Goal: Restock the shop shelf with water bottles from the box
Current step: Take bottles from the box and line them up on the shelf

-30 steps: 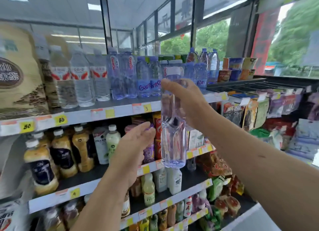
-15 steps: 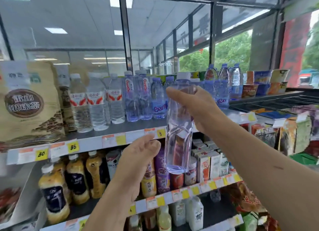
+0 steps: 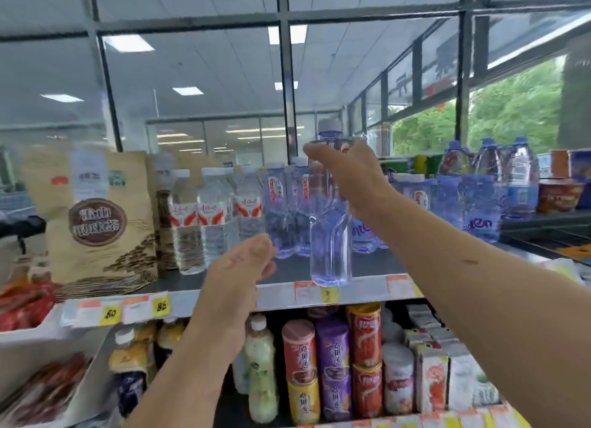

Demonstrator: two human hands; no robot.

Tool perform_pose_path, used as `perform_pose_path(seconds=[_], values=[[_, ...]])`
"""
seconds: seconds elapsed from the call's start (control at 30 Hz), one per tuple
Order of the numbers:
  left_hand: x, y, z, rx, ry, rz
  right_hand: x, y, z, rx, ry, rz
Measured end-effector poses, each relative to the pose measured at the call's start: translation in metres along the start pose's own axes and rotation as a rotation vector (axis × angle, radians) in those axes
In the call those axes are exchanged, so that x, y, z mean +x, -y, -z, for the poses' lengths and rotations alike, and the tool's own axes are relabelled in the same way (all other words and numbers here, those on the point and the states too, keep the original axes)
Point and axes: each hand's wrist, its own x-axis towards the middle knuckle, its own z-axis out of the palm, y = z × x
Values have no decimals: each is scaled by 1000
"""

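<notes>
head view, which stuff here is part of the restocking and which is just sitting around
Job: water bottle, right hand gripping it, left hand, top shelf, shelved blue bottles.
Just there: brown bag, snack tubes, noodle bowl.

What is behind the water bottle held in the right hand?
Behind the water bottle, blue-tinted labelled bottles stand on the top shelf, partly blurred through it. The right hand covers whatever is behind its neck.
</notes>
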Motion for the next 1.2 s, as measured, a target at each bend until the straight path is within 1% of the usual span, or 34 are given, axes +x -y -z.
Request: perform_pose_path(seconds=[0.17,0.3,0.5,0.6,0.67,0.7,0.8,0.83,0.87,1.0,1.07,1.2], values=[[51,1,19,-21,-9,-6,37,-23,-42,-33,-17,17],[100,16,31,-26,39,11,60,-59,-72,-99,-53,-10],[148,41,35,-25,78,61,80,-87,-95,-162,-105,-47],[157,47,29,-29,98,74,76,-93,-96,-169,-128,-7],[158,50,26,-18,104,84,63,-107,-90,-152,-74,3],[158,50,24,-10,107,90,53,-115,-86,-151,-16,-32],[157,51,19,2,98,112,28,-144,-69,-169,196,-229],[156,50,17,0,87,116,24,-152,-63,-189,248,-260],[156,49,15,-4,75,119,23,-158,-59,-220,265,-266],[153,48,3,-9,27,135,28,-162,-58,-427,243,-211],[150,48,-3,-11,18,146,29,-160,-60,-516,194,-186],[147,49,-9,16,14,143,37,-167,-55,-589,102,-163]])
